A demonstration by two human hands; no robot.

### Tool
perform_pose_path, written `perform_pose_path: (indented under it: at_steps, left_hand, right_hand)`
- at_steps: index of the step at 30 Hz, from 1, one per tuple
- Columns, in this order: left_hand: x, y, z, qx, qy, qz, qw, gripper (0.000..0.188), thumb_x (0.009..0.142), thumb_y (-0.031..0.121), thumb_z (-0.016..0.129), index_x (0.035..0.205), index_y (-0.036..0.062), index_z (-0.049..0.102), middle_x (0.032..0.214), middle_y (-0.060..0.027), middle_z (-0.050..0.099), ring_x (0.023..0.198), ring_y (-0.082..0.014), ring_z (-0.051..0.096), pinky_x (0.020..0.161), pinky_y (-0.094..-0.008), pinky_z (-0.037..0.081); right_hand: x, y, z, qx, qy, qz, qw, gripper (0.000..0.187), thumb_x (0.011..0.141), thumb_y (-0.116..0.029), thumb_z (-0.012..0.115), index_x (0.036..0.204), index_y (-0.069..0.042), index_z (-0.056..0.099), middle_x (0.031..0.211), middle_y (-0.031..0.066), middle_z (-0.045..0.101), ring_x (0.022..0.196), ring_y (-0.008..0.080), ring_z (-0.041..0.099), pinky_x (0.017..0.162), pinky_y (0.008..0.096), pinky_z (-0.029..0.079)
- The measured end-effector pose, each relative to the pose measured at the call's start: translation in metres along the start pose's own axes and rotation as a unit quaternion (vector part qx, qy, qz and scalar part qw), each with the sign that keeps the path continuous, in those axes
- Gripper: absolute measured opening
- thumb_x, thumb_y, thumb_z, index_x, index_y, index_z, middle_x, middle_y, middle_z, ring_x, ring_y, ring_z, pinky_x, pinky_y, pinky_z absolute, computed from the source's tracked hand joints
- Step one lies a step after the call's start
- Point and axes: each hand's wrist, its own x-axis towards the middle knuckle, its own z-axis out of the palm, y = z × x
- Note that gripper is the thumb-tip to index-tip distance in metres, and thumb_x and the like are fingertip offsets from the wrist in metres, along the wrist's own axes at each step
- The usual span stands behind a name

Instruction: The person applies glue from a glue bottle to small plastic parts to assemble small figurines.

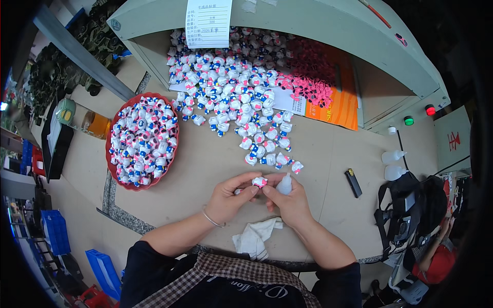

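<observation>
Beige worktop, bounded on my side by a dark speckled edge that passes under my left forearm and rises toward the left. Along the far side stands a grey-green shelf unit; its opening holds heaped white, blue and pink figurines and, to their right, a pile of pink parts. The heap spills toward me in a narrowing band that ends just beyond my fingers. On the left, a red bowl filled with similar figurines limits sideways reach, with a jar of amber contents beside its outer rim. Open stretches of worktop lie between the bowl and my left hand, and between my right hand and a slim black object; farther right, two white bottles lie near a black bag. A crumpled white cloth lies between my forearms.

Both hands meet at the centre, thumbs and fingertips closed about a single white-and-pink figurine, which lies directly between them. My right hand also grips a white squeeze bottle, nozzle pointing away from me, just right of the figurine. Something small and white shows among my left fingers, too small to identify.
</observation>
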Motion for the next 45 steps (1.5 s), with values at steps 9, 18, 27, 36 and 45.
perform_pose_path:
  at_steps: [9, 18, 27, 36, 45]
  left_hand:
    - [-0.001, 0.004, 0.001, -0.028, -0.027, -0.035, 0.999, 0.033, 0.083, 0.006, 0.053, 0.116, 0.0043, 0.051, 0.104, -0.0044, 0.058, 0.089, -0.0097, 0.055, 0.068, -0.0233, 0.048]
    - [0.001, 0.004, -0.006, -0.068, -0.054, -0.059, 0.994, 0.032, 0.084, 0.006, 0.052, 0.116, 0.0048, 0.051, 0.106, -0.0049, 0.057, 0.091, -0.0099, 0.054, 0.071, -0.0239, 0.048]
    - [0.0, -0.002, -0.008, -0.068, -0.062, -0.036, 0.995, 0.033, 0.085, 0.007, 0.051, 0.118, 0.0055, 0.049, 0.105, -0.005, 0.057, 0.09, -0.01, 0.054, 0.074, -0.024, 0.047]
    - [0.0, 0.04, -0.032, -0.329, 0.136, 0.088, 0.93, 0.029, 0.087, 0.018, 0.049, 0.114, 0.0074, 0.049, 0.097, -0.004, 0.057, 0.075, -0.0084, 0.053, 0.064, -0.0197, 0.044]
    - [-0.004, 0.057, -0.049, -0.418, 0.186, 0.08, 0.886, 0.029, 0.088, 0.019, 0.046, 0.113, 0.0036, 0.045, 0.104, -0.0081, 0.053, 0.085, -0.0136, 0.054, 0.075, -0.0235, 0.045]
  right_hand:
    - [-0.007, 0.001, -0.001, -0.102, -0.007, -0.072, 0.992, 0.021, 0.079, -0.005, 0.06, 0.099, -0.004, 0.055, 0.078, 0.0012, 0.052, 0.057, 0.0064, 0.05, 0.044, 0.02, 0.041]
    - [-0.002, 0.002, -0.005, -0.198, -0.004, -0.159, 0.967, 0.021, 0.074, -0.007, 0.064, 0.094, -0.003, 0.059, 0.079, 0.0034, 0.049, 0.069, 0.0112, 0.053, 0.059, 0.0239, 0.043]
    - [-0.004, 0.003, -0.001, -0.133, -0.018, -0.099, 0.986, 0.018, 0.074, -0.002, 0.064, 0.091, 0.0, 0.058, 0.081, 0.0029, 0.05, 0.071, 0.0091, 0.053, 0.058, 0.0195, 0.043]
    - [-0.003, 0.001, 0.001, -0.093, 0.014, -0.113, 0.989, 0.033, 0.081, -0.003, 0.055, 0.113, -0.002, 0.046, 0.081, 0.0022, 0.049, 0.063, 0.0059, 0.049, 0.049, 0.0193, 0.044]
    - [-0.009, 0.0, -0.007, -0.115, 0.05, -0.134, 0.983, 0.033, 0.081, 0.0, 0.051, 0.113, -0.001, 0.043, 0.087, 0.0049, 0.05, 0.071, 0.0097, 0.052, 0.057, 0.0235, 0.047]
